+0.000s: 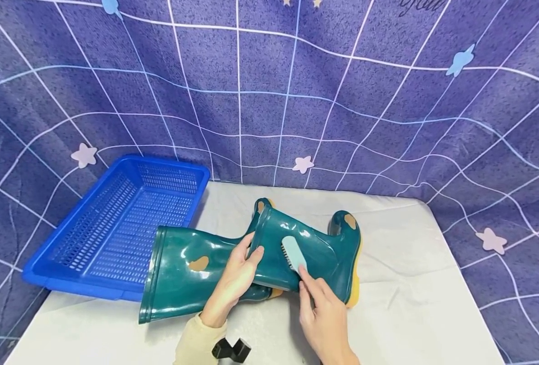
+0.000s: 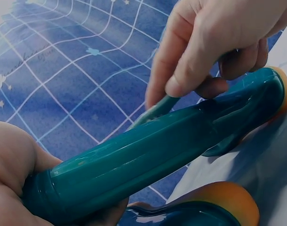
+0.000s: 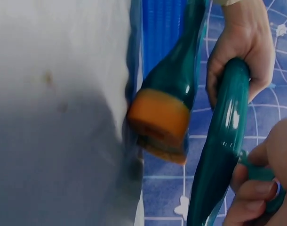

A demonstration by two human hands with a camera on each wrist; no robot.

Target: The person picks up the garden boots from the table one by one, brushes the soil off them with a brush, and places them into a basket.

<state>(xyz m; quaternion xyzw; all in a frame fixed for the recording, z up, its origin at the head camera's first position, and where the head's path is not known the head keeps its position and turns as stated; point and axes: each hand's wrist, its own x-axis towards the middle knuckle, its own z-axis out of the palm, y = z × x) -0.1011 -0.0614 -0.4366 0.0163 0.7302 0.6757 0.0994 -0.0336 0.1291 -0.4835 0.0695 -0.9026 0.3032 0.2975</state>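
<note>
A dark green rubber boot (image 1: 276, 235) with a yellow sole lies slanted, its foot to the right. My left hand (image 1: 237, 274) grips it by the shaft's top rim, thumb on the near face; the left wrist view shows this hand (image 2: 11, 160) wrapped around the rim. My right hand (image 1: 326, 322) holds a pale mint brush (image 1: 293, 251) by its handle, the bristle side against the boot's shaft. A second green boot (image 1: 174, 284) lies on its side beneath, opening to the left, partly covered by the first boot and my left hand.
A blue perforated plastic basket (image 1: 84, 289) stands at the left, beside the lower boot's opening. White cloth (image 1: 415, 284) covers the table. A purple curtain (image 1: 269, 121) with grid lines and stars hangs behind. A small black device (image 1: 231, 351) sits near my left sleeve.
</note>
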